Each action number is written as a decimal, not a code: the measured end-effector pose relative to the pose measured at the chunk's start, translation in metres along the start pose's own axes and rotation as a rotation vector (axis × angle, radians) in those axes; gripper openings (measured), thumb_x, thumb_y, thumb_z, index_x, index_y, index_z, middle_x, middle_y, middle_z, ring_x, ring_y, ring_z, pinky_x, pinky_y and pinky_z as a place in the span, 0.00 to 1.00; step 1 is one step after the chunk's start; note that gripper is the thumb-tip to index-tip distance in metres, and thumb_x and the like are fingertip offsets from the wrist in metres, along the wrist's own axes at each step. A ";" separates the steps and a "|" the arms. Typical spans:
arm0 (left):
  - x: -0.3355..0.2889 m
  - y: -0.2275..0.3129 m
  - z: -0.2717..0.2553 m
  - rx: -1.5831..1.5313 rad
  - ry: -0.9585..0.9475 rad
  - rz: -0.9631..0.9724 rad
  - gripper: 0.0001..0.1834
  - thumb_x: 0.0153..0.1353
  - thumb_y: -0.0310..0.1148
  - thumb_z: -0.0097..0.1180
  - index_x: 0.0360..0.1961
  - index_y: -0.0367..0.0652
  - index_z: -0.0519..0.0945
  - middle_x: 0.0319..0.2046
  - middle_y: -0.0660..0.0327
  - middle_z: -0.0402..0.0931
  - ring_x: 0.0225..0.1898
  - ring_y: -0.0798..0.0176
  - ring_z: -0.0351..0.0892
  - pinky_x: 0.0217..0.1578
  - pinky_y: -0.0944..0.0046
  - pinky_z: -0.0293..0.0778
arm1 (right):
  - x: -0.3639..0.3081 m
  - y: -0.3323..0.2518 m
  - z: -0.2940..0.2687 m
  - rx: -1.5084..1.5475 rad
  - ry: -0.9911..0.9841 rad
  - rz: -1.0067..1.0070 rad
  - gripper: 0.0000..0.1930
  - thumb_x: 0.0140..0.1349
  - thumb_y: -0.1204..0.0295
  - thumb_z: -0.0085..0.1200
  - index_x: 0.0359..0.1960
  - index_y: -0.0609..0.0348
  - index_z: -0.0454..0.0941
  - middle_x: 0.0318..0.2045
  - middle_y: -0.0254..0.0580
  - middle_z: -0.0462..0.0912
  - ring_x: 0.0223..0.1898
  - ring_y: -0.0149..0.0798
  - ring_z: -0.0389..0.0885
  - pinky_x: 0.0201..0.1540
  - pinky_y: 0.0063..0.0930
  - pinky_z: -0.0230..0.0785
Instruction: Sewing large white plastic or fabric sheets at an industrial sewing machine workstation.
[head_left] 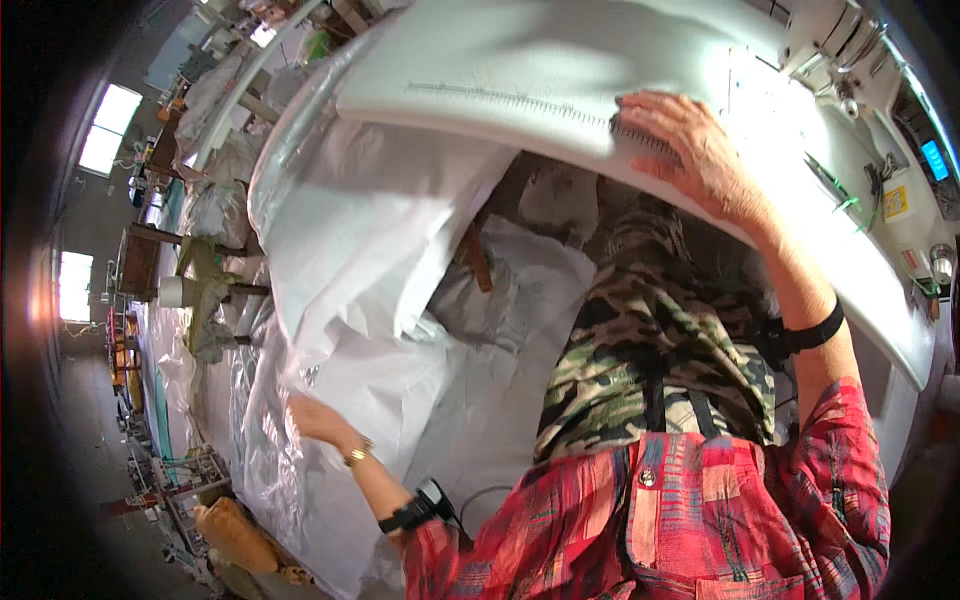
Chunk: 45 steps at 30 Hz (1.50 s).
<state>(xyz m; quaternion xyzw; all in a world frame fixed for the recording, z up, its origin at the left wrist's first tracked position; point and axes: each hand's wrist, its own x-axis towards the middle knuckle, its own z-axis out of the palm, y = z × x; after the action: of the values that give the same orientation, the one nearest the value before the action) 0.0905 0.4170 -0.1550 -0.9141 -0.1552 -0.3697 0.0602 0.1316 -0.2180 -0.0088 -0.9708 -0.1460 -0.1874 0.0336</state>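
My right hand [690, 155] lies flat, fingers outstretched, across the near edge of a white sewing table [480, 60], over the ruler scale [520, 100] marked along it. White fabric [370, 220] hangs from the table's left side down to the floor in loose folds. Down on the left, my left hand [318, 418] reaches into the fabric and crinkled clear plastic sheeting [268, 430]. Its fingers are hidden there, so I cannot tell what they hold.
A sewing machine [835, 45] with a lit blue display [934, 160] stands on the table at upper right. Thread snips [828, 180] lie near it. A brown wooden leg [478, 258] shows under the table. Wrapped bundles [215, 205] and a tan object [238, 535] are at left.
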 end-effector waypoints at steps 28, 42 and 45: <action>-0.034 0.019 -0.214 -0.370 -0.341 0.186 0.09 0.53 0.26 0.62 0.36 0.36 0.82 0.30 0.51 0.79 0.28 0.55 0.78 0.31 0.58 0.73 | 0.043 -0.196 0.127 0.353 0.049 -0.359 0.21 0.52 0.70 0.59 0.50 0.50 0.75 0.45 0.36 0.76 0.52 0.41 0.72 0.63 0.53 0.54; 0.034 0.068 -0.108 -1.157 -0.979 -0.121 0.27 0.62 0.43 0.61 0.55 0.33 0.75 0.55 0.52 0.74 0.52 0.62 0.74 0.50 0.66 0.72 | -0.023 -0.213 -0.005 0.605 0.111 -0.923 0.11 0.53 0.68 0.50 0.37 0.55 0.78 0.32 0.35 0.75 0.39 0.38 0.78 0.56 0.40 0.66; 0.046 0.094 -0.043 -0.729 -0.891 0.234 0.30 0.65 0.44 0.57 0.60 0.33 0.70 0.63 0.46 0.64 0.65 0.49 0.63 0.61 0.55 0.64 | -0.050 -0.226 -0.052 0.784 -0.100 -0.956 0.09 0.53 0.68 0.51 0.33 0.58 0.76 0.29 0.36 0.75 0.35 0.39 0.78 0.48 0.36 0.68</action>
<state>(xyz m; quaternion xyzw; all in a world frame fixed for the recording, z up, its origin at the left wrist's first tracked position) 0.1242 0.3295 -0.0916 -0.9541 0.0735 0.0297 -0.2887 0.0026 -0.0222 0.0230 -0.7210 -0.6242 -0.0684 0.2929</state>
